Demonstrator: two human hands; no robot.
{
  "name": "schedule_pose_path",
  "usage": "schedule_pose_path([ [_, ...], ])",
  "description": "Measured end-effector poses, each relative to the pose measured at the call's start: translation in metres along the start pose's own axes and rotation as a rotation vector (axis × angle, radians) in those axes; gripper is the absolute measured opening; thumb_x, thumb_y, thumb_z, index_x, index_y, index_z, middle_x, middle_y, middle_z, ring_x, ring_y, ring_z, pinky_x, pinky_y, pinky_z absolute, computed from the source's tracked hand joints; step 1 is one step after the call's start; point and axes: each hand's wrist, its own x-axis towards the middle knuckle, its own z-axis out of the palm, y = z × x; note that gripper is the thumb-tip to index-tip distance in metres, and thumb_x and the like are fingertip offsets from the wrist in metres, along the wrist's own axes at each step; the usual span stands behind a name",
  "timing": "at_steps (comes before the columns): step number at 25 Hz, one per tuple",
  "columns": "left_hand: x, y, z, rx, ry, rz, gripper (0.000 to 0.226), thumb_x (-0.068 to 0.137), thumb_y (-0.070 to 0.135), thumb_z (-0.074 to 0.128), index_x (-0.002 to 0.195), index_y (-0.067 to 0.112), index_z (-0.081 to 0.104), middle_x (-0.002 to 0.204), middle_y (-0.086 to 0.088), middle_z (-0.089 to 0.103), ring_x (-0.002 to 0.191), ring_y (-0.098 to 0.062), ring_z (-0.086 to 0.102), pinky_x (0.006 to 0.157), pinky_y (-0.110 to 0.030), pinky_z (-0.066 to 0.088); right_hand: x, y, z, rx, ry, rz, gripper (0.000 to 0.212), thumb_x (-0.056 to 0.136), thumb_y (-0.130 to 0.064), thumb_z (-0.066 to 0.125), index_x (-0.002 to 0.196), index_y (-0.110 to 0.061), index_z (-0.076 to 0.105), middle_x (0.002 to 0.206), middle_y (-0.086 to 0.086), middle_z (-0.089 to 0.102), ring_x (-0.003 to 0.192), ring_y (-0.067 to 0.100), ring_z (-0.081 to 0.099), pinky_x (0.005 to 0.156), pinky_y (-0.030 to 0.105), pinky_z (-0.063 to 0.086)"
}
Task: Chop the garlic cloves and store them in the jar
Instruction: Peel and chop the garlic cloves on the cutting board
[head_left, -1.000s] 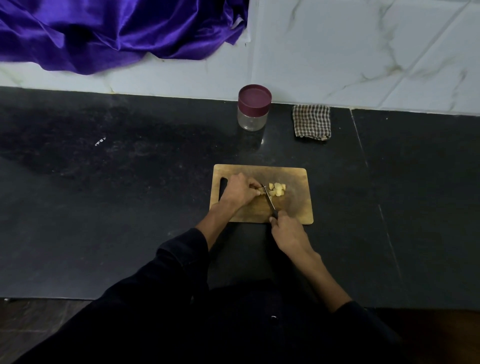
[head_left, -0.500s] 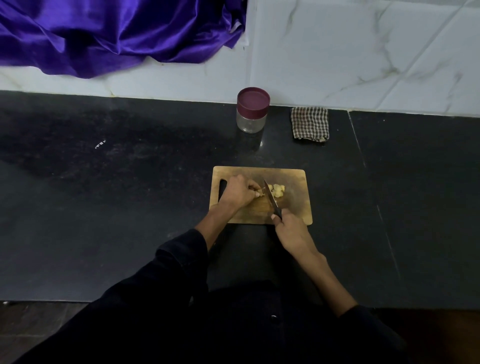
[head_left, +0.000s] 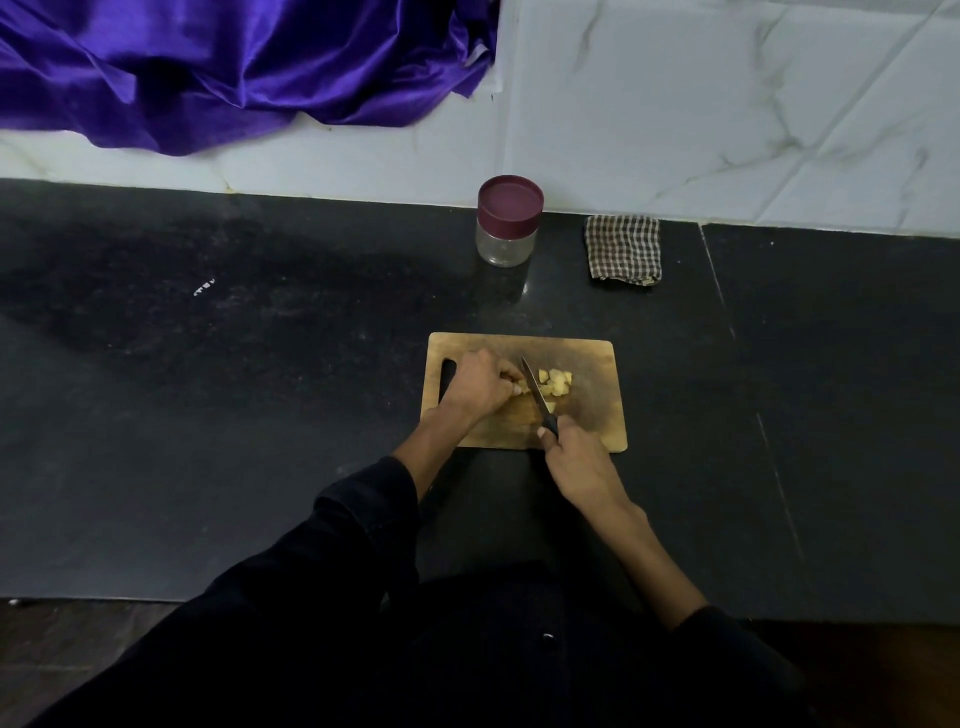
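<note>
1 jar (head_left: 508, 223) (lidded), 1 knife (head_left: 536, 392), 1 board (head_left: 597, 410), 2 cloths (head_left: 623, 249).

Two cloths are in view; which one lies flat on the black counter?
The small checkered cloth, folded right of the jar. The purple satin cloth is draped over the white ledge instead.

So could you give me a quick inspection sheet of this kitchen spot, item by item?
Surface: dark stone counter, with a dull smudged patch on its left part.
Job's things: wooden cutting board; pale garlic pieces heaped on it; knife, blade angled over the garlic; clear jar behind the board, maroon lid on.
Clutter: folded checked cloth right of the jar; small white speck on the counter.
Hands: left hand curled on a clove beside the blade; right hand grips the knife handle.
Cables: nothing seen.
Surroundings: white marble-look wall; purple satin fabric draped at upper left.
</note>
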Motion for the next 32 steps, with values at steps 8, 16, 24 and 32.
schedule_pose_path([
  [8, 0.002, 0.000, 0.000, 0.036, 0.007, 0.033, 0.021, 0.085, 0.005, 0.066, 0.106, 0.007, 0.072, 0.108, -0.003, 0.071, 0.097, -0.011, 0.064, 0.085, -0.018, 0.049, 0.004, -0.010, -0.002, -0.084, 0.006, -0.003, 0.022, 0.105, -0.028, 0.043, 0.115, -0.012, 0.054, 0.095, 0.003, 0.062, 0.082, 0.016, 0.061, 0.068, 0.033, 0.048],
  [16, 0.000, -0.002, 0.000, 0.073, 0.019, 0.112, 0.016, 0.084, 0.003, 0.066, 0.096, 0.007, 0.075, 0.096, -0.003, 0.074, 0.084, -0.009, 0.064, 0.082, -0.023, 0.053, 0.020, -0.029, -0.005, -0.150, 0.009, 0.014, 0.024, 0.105, -0.024, 0.043, 0.120, -0.010, 0.056, 0.107, 0.010, 0.064, 0.096, 0.024, 0.064, 0.080, 0.038, 0.051],
  [24, 0.005, 0.000, 0.002, 0.068, -0.011, -0.015, 0.018, 0.084, 0.005, 0.067, 0.099, 0.010, 0.074, 0.099, -0.002, 0.073, 0.085, -0.010, 0.066, 0.080, -0.029, 0.057, 0.010, -0.014, 0.004, -0.143, 0.015, 0.005, 0.024, 0.106, -0.028, 0.041, 0.122, -0.013, 0.050, 0.100, 0.007, 0.066, 0.090, 0.021, 0.066, 0.080, 0.041, 0.057],
  [32, 0.007, 0.002, -0.001, 0.072, -0.043, -0.002, 0.017, 0.085, 0.004, 0.066, 0.100, 0.006, 0.074, 0.099, -0.005, 0.073, 0.087, -0.013, 0.067, 0.080, -0.027, 0.056, 0.013, -0.018, 0.002, -0.146, 0.016, 0.016, 0.024, 0.105, -0.027, 0.042, 0.119, -0.012, 0.054, 0.100, 0.006, 0.066, 0.087, 0.020, 0.066, 0.079, 0.039, 0.057],
])
